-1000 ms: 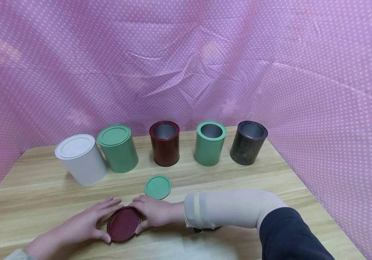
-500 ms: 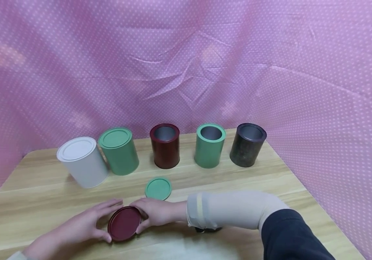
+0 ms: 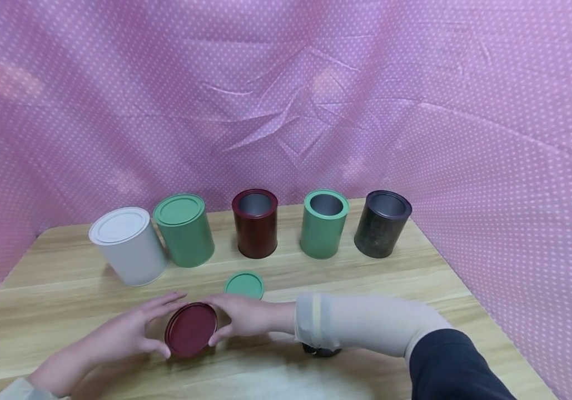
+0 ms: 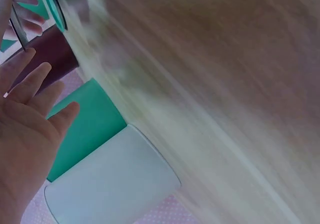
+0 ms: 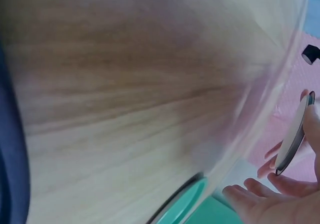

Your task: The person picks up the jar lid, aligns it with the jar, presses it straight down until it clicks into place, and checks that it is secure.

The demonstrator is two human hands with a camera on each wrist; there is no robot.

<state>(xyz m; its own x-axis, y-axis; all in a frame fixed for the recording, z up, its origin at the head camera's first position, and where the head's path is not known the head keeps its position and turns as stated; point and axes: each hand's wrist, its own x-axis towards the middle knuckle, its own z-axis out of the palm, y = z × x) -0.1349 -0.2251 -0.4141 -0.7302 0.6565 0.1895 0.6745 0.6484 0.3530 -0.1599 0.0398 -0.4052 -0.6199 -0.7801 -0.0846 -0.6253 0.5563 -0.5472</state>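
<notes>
A dark red round can lid (image 3: 190, 330) is between my two hands in the head view, seen edge-on in the left wrist view (image 4: 19, 28) and raised off the table in the right wrist view (image 5: 294, 136). My left hand (image 3: 123, 336) holds its left edge with thumb and fingertips. From the other side, my right hand (image 3: 245, 315) pinches the rim between thumb and forefinger. Just beyond the right hand, a green lid (image 3: 244, 282) lies on the table, its near edge partly covered by that hand.
Along the back stand a lidded white can (image 3: 135, 255), a lidded green can (image 3: 188, 241), and open cans in dark red (image 3: 257, 236), green (image 3: 322, 236) and black (image 3: 378, 230). Pink dotted cloth (image 3: 286, 111) hangs behind the wooden table (image 3: 416, 289) and along its sides.
The dark red lid and both hands have risen slightly from the table. My right hand now overlaps more of the green lid. The cans have stayed in place.
</notes>
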